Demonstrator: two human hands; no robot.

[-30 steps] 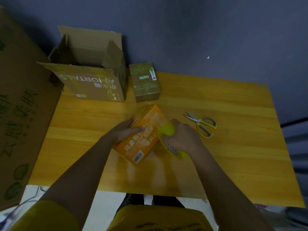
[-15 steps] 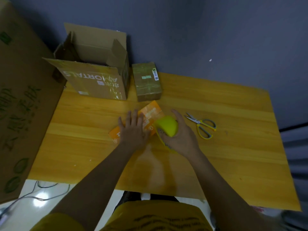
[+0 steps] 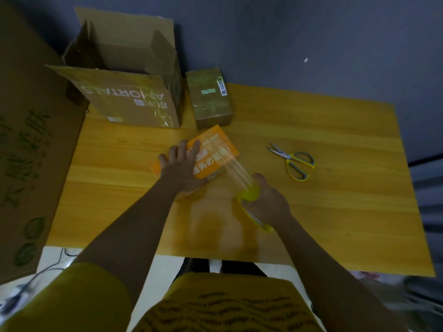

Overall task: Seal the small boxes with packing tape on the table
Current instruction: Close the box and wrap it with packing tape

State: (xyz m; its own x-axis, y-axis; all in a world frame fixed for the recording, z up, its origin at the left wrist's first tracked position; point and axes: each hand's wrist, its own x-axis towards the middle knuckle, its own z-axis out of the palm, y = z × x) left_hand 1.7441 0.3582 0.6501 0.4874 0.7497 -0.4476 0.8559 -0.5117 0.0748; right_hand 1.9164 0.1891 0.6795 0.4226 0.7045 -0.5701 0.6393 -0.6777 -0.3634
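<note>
I am pressing my left hand [image 3: 178, 167] flat on the orange box [image 3: 211, 155], fingers spread and straight, so it is released, not grasping, and is only pinning the box to the surface [image 3: 335, 200] near its middle. My right hand [image 3: 266, 202] is clenched round the yellow tape dispenser [image 3: 250, 195], and I am drawing it toward me and to the right; a band of clear tape [image 3: 236, 167] is stretching taut from the box top down to the dispenser (the pinning hand is why the box is not sliding with the pull). The scissors [image 3: 293, 160] are lying well apart to the right, within reach for the cut, I judge. A small brown box [image 3: 211, 101], glossy as if already taped, is standing at the back edge just beside the large open carton [image 3: 129, 92], out of the working space.
</note>
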